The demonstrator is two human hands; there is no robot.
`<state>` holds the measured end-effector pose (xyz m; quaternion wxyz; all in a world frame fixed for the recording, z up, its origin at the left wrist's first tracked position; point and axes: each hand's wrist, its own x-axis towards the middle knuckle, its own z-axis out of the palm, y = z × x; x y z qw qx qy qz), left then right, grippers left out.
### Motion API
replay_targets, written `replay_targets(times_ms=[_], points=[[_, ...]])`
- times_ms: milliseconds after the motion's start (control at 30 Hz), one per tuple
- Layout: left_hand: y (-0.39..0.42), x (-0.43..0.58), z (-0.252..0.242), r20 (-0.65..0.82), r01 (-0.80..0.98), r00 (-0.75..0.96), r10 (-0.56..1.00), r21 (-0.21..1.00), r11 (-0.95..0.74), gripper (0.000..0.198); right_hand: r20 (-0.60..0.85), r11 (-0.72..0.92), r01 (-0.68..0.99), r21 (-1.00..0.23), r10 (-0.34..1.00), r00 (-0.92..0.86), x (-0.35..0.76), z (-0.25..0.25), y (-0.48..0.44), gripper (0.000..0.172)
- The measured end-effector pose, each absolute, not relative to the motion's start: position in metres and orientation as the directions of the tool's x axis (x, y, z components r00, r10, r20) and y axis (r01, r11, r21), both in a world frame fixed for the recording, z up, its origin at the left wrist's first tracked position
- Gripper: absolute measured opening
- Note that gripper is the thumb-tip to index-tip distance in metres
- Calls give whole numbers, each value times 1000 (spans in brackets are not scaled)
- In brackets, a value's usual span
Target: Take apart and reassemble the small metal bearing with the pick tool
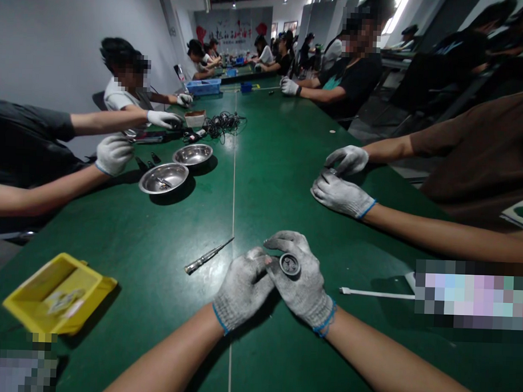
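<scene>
Both my hands wear grey-white knit gloves with blue cuffs and meet low above the green table (270, 179). A small round dark grey cup-like part (289, 266) rests between the thumb and curled fingers of my right hand (306, 286), its open face turned up and something uneven inside. My left hand (243, 288) is closed, its fingertips pinched together against the right thumb; whatever lies between them is hidden. Just left of it lies a screwdriver (208, 257) with a clear handle, its tip pointing away to the right.
A yellow bin (86, 301) with small parts stands at left. Beyond are two steel bowls (165, 180), tangled black cables (225, 124) and a blue crate (204, 87). A white cable (378, 293) lies at right. Gloved co-workers' hands (345, 190) work on both sides.
</scene>
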<state>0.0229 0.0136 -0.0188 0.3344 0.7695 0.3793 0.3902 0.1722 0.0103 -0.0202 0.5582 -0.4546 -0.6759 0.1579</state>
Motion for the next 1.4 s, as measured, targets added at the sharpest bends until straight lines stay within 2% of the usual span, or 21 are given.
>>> replay_targets(times_ms=[367,700,933,1133,1267,1400], points=[[16,21,-21,369,272,455,810,808,-522,16,625,588,412,-696,779,-56,174,-18,10,13],[16,23,-22,356,277,391,849,834,-477,9,612,582,405,-706,788,-64,173,-17,8,14],[18,25,-35,339,251,365,867,861,-442,16,601,576,410,-707,795,-83,174,-17,7,17],[15,24,-24,369,253,364,855,845,-472,7,607,581,408,-704,791,-78,173,-17,7,16],[14,21,-21,311,310,404,860,838,-449,15,597,571,405,-714,799,-74,174,-17,8,15],[14,20,-22,292,291,452,843,845,-449,19,601,571,402,-715,797,-63,174,-17,9,16]])
